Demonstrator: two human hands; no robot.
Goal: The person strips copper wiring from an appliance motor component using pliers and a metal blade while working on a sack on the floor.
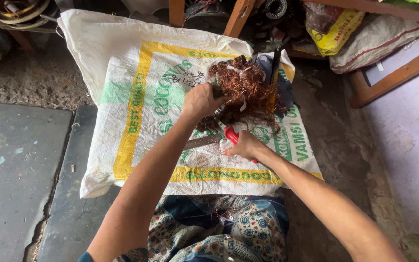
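Observation:
A tangled bundle of thin copper wire (246, 90) lies on a white woven sack (122, 58) printed in green and yellow and spread on the floor. My left hand (201, 101) grips the bundle at its left edge. My right hand (244, 145) is closed on the red handle of a pair of metal shears (208, 140), whose blades lie flat on the sack just below the wire. A dark upright tool or rod (275, 65) stands against the bundle's far right side.
Dark stone slabs (20, 165) lie to the left. A yellow bag (335, 31) and a grey sack (379, 41) sit at the back right beside wooden frames (394, 77). Metal rings (23, 12) rest at the back left. My patterned garment (219, 228) is in the foreground.

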